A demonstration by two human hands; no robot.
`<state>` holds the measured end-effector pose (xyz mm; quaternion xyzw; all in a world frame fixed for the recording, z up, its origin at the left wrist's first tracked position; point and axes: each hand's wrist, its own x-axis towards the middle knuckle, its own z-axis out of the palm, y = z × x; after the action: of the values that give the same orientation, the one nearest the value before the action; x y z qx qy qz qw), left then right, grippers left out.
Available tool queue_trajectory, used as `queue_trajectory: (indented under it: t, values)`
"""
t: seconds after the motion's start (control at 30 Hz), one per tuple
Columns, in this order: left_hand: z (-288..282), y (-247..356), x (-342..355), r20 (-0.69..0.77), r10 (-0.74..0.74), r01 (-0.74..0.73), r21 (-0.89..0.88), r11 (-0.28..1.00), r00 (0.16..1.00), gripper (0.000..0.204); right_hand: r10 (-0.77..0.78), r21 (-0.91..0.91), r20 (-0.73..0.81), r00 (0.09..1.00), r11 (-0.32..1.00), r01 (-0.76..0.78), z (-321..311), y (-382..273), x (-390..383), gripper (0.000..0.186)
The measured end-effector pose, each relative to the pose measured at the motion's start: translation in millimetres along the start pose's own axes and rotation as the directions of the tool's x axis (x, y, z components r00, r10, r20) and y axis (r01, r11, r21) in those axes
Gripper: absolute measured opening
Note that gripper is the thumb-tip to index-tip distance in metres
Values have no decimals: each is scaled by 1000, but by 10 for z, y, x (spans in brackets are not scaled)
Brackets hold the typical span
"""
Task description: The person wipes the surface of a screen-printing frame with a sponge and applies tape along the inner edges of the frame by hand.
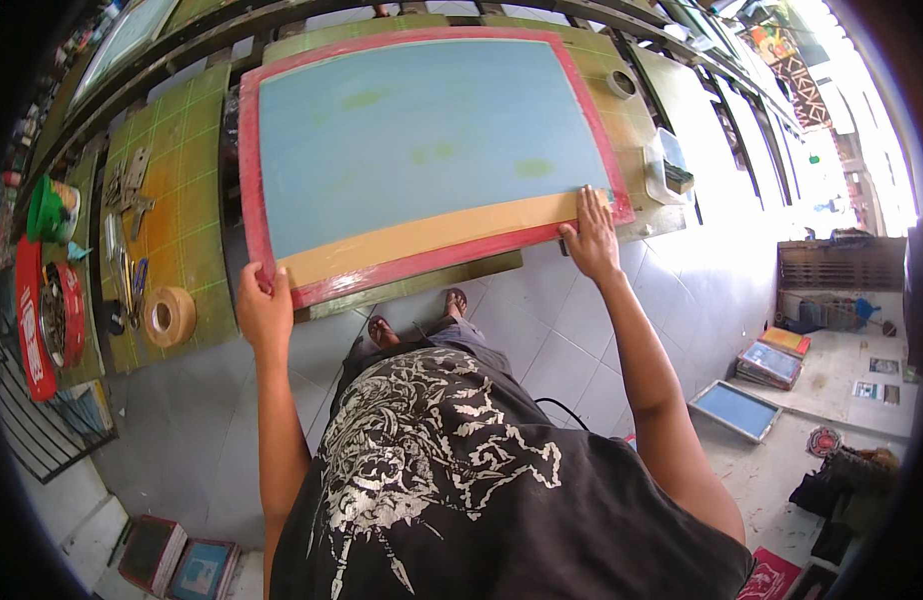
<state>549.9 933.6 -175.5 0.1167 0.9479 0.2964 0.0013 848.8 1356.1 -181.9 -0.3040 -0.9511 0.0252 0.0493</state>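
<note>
A large screen-printing frame (244,150) with red borders and a blue mesh (422,130) lies across the workbench in front of me. A strip of tan tape (422,230) runs along its near side. My left hand (266,305) is at the near left corner, its fingers bent around the frame's edge and its thumb by the end of the tape. My right hand (593,236) lies flat over the tape's right end, fingers stretched out and pressing on it. Faint yellowish-green patches show on the mesh.
Left on the bench are a tape roll (170,316), metal hinge-like pieces (132,180), cutters and pens, and a red round tin (67,315). At the right stand another tape roll (622,85) and a clear plastic tub (668,175). A smaller screen (737,410) lies lower right.
</note>
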Motion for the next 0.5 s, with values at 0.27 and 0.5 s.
queue_trajectory:
  t: [0.27, 0.5]
  values:
    - [31, 61, 12, -1, -92, 91, 64, 994, 996, 36, 234, -108, -8, 972, 966, -233, -90, 566, 37, 76]
    - [54, 165, -15, -47, -88, 94, 145, 985, 995, 36, 79, -104, -30, 996, 991, -82, -140, 169, 19, 71]
